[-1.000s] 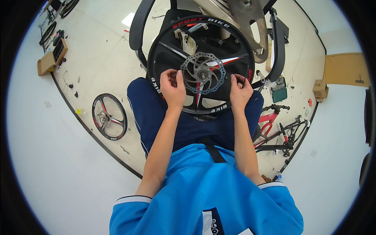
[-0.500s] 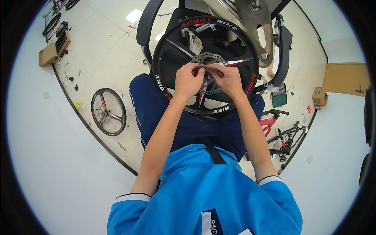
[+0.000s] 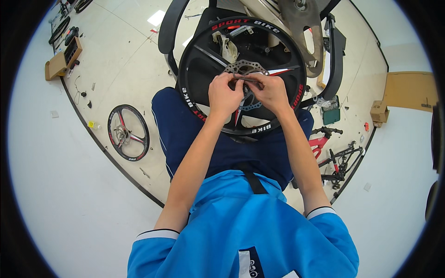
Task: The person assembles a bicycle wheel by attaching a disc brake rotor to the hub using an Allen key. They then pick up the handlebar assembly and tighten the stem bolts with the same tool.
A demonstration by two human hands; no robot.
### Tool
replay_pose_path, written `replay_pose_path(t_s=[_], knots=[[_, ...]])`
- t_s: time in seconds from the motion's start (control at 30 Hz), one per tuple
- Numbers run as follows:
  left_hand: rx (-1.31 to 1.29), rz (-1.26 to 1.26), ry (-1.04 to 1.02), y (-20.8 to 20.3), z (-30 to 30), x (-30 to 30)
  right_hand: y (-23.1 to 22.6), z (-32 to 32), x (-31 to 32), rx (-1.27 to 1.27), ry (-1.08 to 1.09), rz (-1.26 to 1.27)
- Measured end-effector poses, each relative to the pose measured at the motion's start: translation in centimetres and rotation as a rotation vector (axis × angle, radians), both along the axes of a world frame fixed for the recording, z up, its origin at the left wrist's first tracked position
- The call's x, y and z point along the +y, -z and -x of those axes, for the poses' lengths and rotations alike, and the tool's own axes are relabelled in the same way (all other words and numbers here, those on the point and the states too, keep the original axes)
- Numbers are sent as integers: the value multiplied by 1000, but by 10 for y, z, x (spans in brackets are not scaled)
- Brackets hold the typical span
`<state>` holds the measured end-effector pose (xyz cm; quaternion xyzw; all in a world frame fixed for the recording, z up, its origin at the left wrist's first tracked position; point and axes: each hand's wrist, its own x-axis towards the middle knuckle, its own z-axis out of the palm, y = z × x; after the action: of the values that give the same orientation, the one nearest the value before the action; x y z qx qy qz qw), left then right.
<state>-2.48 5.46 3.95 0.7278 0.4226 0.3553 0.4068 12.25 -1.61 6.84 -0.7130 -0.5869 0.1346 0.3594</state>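
Observation:
A black three-spoke bicycle wheel lies flat across my thighs and the seat of a black chair. At its hub sits a perforated silver disc brake rotor. Over the rotor, my right hand is closed on a thin dark hex key, bent in an L. The fingertips of my left hand pinch at the bent end of that key, right beside the right fingertips. Whether a small bolt is also between the left fingers cannot be seen. The fingers cover much of the hub.
A second three-spoke wheel lies on the floor at left. The chair's armrests flank the wheel on my knees. Bike frames, a green case and a cardboard box are at right. An open carton stands far left.
The hex key has turned slightly, its long arm now lying flatter between my fingers. Both hands stay over the rotor, and the wheel has barely shifted.

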Motion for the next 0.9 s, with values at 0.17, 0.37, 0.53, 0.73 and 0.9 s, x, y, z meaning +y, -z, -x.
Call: replay_pose_path(t_s=[0.17,0.37,0.53,0.73,0.9], knots=[[-38,58,-12,-9,-2,-4,-21,2,0,25,-13,152],[-22,32,-32,-9,-3,-4,-13,-9,-15,965,104,48],[-2,65,-40,-9,-4,-3,-16,6,-12,830,155,-54],[-30,42,-43,-10,-3,-4,-18,8,-12,579,96,0],[-49,30,-34,-6,-2,-2,-13,10,-4,408,85,17]])
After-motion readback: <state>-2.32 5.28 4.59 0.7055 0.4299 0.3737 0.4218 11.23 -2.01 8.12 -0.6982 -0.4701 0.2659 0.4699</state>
